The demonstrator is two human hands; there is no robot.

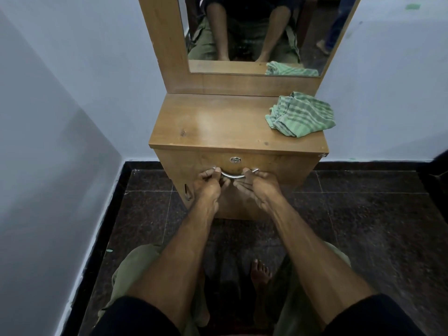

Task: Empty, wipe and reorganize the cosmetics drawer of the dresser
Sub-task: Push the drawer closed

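A wooden dresser point(232, 122) stands against the wall with its drawer front point(274, 166) closed. A curved metal handle point(233, 176) sits below a round lock point(234, 160). My left hand point(209, 183) grips the handle's left end, thumb on top. At the handle's right end my right hand point(258, 182) grips the same way. A crumpled green striped cloth point(301, 115) lies on the dresser top at the right rear. The drawer's contents are hidden.
A mirror point(254, 32) rises at the dresser's back and reflects my arms and the cloth. White walls close in at the left and behind. Dark speckled floor tiles point(363, 226) surround the dresser. My knees and a bare foot point(260, 275) are below.
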